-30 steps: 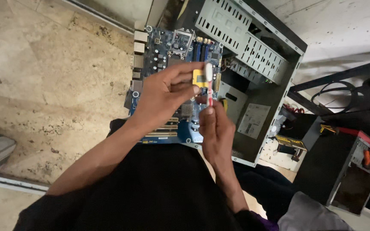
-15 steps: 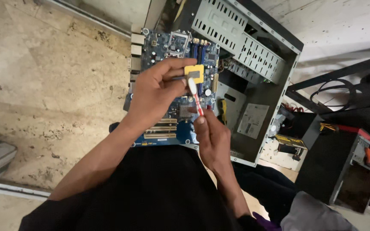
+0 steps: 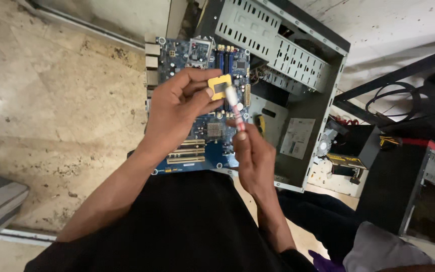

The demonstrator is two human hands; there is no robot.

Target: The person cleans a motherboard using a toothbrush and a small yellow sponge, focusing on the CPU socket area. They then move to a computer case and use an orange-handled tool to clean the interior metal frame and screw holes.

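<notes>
In the head view, the left hand (image 3: 177, 113) sits at the centre of the frame, its fingers pinched around a small yellow square chip (image 3: 219, 86) with a grey centre, held flat-face up just above the blue motherboard (image 3: 202, 146). The right hand (image 3: 255, 161) is lower and slightly right of centre, curled closed around a slim white-and-red syringe-like tube (image 3: 234, 107), whose upper tip meets the right edge of the chip. The motherboard lies beneath both hands, running from the upper middle of the frame down to the dark clothing at the bottom; its empty processor socket (image 3: 199, 52) shows near the top, and its yellow expansion slots (image 3: 187, 151) lie near the lower edge. To the right, an open grey metal computer case (image 3: 298, 75) lies on its side, with a perforated drive cage in the upper part. The tan stone floor (image 3: 61, 111) fills the left side. At right, a small fan (image 3: 323, 146) and a dark box (image 3: 424, 191) sit well apart from the hands.
</notes>
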